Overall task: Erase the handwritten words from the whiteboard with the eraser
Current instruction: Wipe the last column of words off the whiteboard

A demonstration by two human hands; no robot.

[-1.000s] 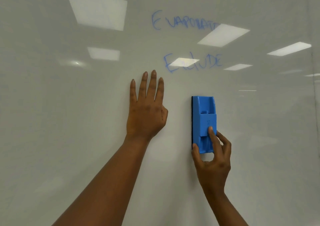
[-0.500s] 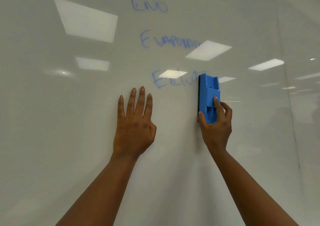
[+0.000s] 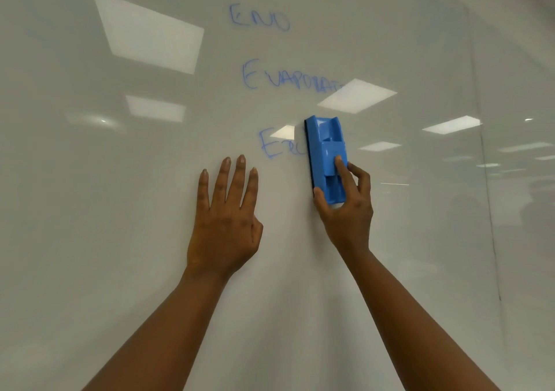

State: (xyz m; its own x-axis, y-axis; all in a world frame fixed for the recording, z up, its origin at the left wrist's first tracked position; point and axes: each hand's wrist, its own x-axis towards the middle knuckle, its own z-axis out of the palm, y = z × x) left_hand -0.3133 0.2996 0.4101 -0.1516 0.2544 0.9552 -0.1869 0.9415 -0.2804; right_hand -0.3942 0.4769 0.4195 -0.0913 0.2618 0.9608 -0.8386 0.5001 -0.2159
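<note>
Glossy white whiteboard (image 3: 120, 210) bearing three faint blue handwritten words (image 3: 288, 81). Blue plastic block eraser (image 3: 326, 159) upright, felt edge against lowest word, pinched at lower end by right hand (image 3: 345, 210) for sideways wiping. Left hand (image 3: 225, 222) left of eraser, fingers straight, flat on board, probably for bracing.

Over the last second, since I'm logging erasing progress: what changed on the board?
The right hand carried the eraser up onto the bottom word, then leftward, wiping its right part away. The left hand stayed flat on the whiteboard; both upper words remain.
</note>
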